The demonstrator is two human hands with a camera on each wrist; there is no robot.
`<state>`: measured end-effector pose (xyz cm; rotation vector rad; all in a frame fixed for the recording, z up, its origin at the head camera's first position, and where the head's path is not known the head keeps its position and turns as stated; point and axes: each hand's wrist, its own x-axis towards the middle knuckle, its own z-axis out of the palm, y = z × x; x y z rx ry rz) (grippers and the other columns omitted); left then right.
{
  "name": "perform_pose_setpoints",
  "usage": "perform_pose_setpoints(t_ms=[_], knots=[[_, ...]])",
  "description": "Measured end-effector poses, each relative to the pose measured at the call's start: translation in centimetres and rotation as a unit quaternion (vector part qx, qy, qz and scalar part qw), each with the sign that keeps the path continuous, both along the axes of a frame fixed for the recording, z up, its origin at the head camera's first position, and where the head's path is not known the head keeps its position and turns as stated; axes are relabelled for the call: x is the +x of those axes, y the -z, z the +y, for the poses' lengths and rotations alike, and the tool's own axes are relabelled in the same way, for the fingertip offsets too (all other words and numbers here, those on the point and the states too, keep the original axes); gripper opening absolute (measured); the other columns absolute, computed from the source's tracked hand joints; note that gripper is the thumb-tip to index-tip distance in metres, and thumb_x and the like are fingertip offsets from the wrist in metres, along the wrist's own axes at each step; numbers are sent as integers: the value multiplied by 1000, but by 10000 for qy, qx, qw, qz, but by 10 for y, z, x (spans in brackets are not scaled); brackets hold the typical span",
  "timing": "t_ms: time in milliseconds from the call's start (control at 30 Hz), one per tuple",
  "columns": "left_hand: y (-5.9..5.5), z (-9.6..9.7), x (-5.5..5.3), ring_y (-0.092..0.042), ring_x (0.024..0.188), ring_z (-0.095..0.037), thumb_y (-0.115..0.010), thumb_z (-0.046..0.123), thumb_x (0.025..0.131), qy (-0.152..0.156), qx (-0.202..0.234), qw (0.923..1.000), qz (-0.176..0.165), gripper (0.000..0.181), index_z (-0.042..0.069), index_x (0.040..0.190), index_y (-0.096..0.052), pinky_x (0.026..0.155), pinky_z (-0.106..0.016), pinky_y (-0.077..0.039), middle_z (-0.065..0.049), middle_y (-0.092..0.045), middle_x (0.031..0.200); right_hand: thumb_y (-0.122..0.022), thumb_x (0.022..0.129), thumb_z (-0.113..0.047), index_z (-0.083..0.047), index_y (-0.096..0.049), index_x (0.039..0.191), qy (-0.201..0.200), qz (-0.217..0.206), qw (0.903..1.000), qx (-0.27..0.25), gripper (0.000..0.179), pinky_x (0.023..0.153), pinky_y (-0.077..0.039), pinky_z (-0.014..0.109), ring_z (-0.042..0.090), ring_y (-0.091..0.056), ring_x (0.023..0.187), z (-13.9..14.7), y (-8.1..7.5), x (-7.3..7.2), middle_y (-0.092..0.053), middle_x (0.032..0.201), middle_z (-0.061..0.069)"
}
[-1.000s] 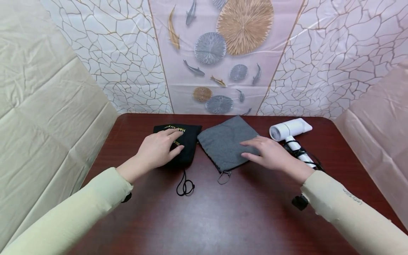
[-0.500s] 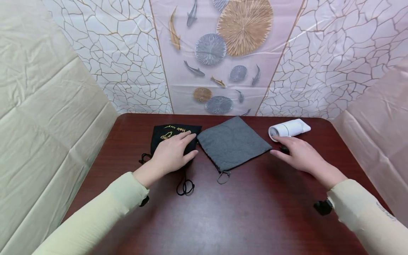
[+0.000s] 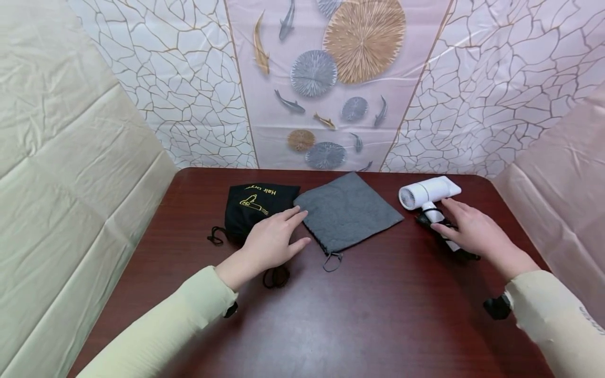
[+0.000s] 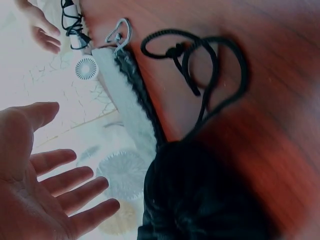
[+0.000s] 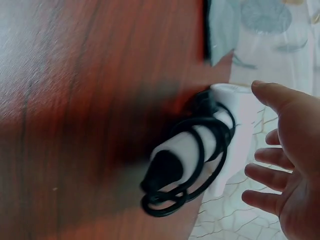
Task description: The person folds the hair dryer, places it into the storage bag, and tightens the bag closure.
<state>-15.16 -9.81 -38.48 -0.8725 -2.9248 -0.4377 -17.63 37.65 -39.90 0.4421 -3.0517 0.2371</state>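
On the right of the table lies a white hair dryer [image 3: 427, 192], its black cord [image 5: 220, 131] wound round the handle. My right hand [image 3: 477, 231] is over that handle with fingers spread and holds nothing; the right wrist view shows its open palm beside the dryer. Near the middle my left hand [image 3: 271, 239] hovers, fingers loosely extended and holding nothing, between a black drawstring pouch [image 3: 255, 205] and a grey drawstring pouch [image 3: 350, 210]. Yellow "Hair Dryer" lettering and a dryer picture mark the black pouch. Its black drawstring [image 4: 217, 75] loops out onto the table.
The dark red wooden table [image 3: 359, 320] carries everything. Behind it hangs a patterned cloth [image 3: 312, 73] with fish and round leaf prints. Beige cloth walls [image 3: 85, 157] stand at both sides. A small grey cord loop [image 3: 333, 261] sticks out from the grey pouch's near corner.
My right hand has moved right, from over the grey pouch to the hair dryer's handle. My left hand has shifted right off the black pouch's print. The pouches and dryer stay about where they were.
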Motion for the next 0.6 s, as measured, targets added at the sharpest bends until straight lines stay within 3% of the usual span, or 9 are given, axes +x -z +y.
perform_pose_setpoints(t_ms=[167, 433, 600], knots=[[4, 6, 3, -58, 142, -31, -70, 44, 104, 38, 73, 9999, -114, 64, 13, 158, -54, 104, -50, -56, -13, -51, 162, -72, 102, -35, 20, -41, 150, 120, -228, 9997, 36, 80, 108, -41, 73, 64, -47, 134, 6, 10, -1, -43, 148, 48], [11, 11, 4, -57, 142, -31, -70, 44, 104, 111, 76, 9997, -187, 65, 12, 158, -54, 106, -49, -55, -14, -51, 162, -73, 101, -39, 20, -35, 154, 194, -379, 9990, -113, 88, 107, -42, 73, 64, -48, 133, 9, 26, -4, -43, 148, 48], [13, 14, 4, -59, 141, -31, -70, 44, 104, 186, 87, 9996, -198, 64, 11, 157, -55, 107, -49, -55, -14, -53, 161, -74, 100, -35, 20, -36, 153, 141, -267, 9995, -120, 85, 104, -44, 73, 64, -51, 129, 7, 32, -7, -46, 145, 48]])
